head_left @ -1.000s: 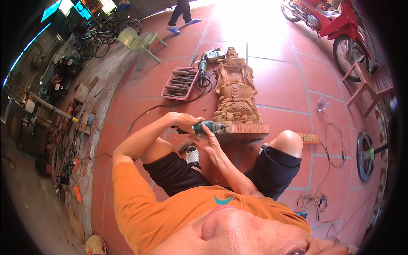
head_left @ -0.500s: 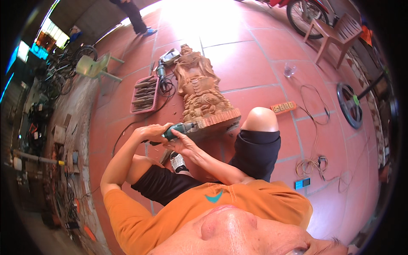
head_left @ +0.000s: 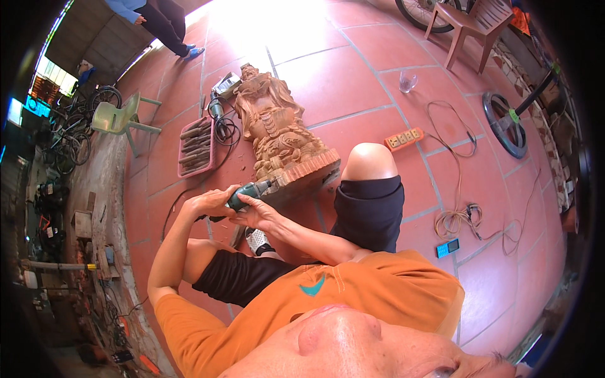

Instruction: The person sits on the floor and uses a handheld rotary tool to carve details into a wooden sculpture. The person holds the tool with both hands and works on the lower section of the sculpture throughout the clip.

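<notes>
A carved wooden statue [head_left: 274, 123] lies on the tiles in front of me, its grooved base [head_left: 312, 169] toward my knees. Both my hands are closed around a green and black die grinder [head_left: 251, 194]. My left hand [head_left: 214, 201] wraps the rear of its body, and its fingers partly hide the tool. From the other side, my right hand [head_left: 257, 214] grips nearer the front, thumb along the casing. The grinder's metal nose points at the left corner of the base; whether the tip touches the wood I cannot tell.
Left of the statue are a pink basket [head_left: 181, 165] of chisels and another corded power tool [head_left: 217, 108]. An orange power strip [head_left: 403, 138], coiled cable [head_left: 450, 222], phone [head_left: 448, 248] and glass [head_left: 408, 82] lie rightward. Chairs stand farther off; a person [head_left: 165, 25] stands at far left.
The whole view has shifted, so the statue and floor things appear farther left and higher. More of the standing person shows. Both hands keep their grip on the die grinder at the base's corner.
</notes>
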### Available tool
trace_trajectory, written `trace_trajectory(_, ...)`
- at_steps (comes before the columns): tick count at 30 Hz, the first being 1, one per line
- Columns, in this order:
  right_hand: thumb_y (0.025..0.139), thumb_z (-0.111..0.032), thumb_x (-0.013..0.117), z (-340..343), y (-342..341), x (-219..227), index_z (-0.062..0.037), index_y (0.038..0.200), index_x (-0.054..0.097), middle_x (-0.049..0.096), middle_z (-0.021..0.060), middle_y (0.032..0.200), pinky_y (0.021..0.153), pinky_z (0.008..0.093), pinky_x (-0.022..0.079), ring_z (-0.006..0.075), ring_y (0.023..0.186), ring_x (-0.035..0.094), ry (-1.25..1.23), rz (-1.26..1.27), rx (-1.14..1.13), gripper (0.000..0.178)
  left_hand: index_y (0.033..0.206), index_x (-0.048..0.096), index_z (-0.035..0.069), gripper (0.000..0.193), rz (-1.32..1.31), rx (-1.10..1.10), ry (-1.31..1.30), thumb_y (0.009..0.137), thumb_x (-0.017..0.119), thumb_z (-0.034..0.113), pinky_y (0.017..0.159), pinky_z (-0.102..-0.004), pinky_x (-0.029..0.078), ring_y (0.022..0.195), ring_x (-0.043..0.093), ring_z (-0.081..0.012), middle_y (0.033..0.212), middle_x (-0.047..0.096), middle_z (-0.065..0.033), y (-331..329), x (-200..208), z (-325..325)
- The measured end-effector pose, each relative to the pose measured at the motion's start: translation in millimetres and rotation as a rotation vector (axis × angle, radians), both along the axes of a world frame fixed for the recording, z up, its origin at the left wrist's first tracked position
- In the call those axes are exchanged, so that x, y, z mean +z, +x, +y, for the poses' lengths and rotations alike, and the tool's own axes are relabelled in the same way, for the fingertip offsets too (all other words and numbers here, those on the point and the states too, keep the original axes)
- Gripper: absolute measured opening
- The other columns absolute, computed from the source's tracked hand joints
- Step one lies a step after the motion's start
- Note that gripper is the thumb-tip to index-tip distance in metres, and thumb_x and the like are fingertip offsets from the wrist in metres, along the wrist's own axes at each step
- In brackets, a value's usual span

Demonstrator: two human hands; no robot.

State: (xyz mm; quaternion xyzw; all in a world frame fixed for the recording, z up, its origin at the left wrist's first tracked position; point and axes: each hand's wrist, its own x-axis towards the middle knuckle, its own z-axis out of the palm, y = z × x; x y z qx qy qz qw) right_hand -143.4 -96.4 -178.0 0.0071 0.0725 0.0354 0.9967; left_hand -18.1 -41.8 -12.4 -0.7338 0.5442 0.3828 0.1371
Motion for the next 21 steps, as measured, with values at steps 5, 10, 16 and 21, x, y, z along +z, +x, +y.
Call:
trace_trajectory(5,0.084,-0.024,0.077,2.2,0.5,-1.6,-0.015,0.128,0.045,0.054,0.01,0.125,0.098,0.057,0.046,0.0333,0.11,0.059,0.0,0.016,-0.009,0.055,0.146,0.025,0.01,0.09,-0.025,0.004,0.022,0.074,0.072,0.034,0.079,-0.0466,0.051,0.092,0.065,-0.0423,0.096,0.066,-0.0278,-1.1,0.9,-0.4)
trace_trajectory(10,0.084,-0.025,0.077,2.2,-3.0,3.9,-0.0132,0.128,0.044,0.054,0.0123,0.125,0.099,0.0563,0.046,0.0334,0.107,0.06,-0.013,0.026,-0.022,0.056,0.147,0.025,0.011,0.091,-0.01,0.014,0.019,0.074,0.073,0.035,0.08,-0.0463,0.051,0.094,0.065,-0.042,0.098,0.066,-0.0274,-0.6,-0.5,0.9)
trace_trajectory(16,0.084,-0.026,0.077,2.0,-6.1,4.7,-0.0124,0.129,0.044,0.054,0.0121,0.125,0.097,0.0557,0.047,0.0321,0.106,0.06,-0.016,0.015,-0.014,0.057,0.146,0.026,0.011,0.089,-0.007,0.01,0.016,0.074,0.072,0.034,0.08,-0.0464,0.051,0.093,0.065,-0.0416,0.097,0.066,-0.0265,-3.9,0.3,0.2)
trace_trajectory(21,0.085,-0.024,0.076,2.8,-5.2,4.3,-0.0117,0.13,0.045,0.054,0.0122,0.125,0.096,0.0566,0.048,0.0325,0.109,0.059,0.005,0.014,-0.012,0.056,0.143,0.028,0.012,0.086,-0.008,0.013,0.014,0.074,0.072,0.035,0.076,-0.0457,0.052,0.089,0.066,-0.0399,0.093,0.066,-0.0242,-2.7,1.9,2.6)
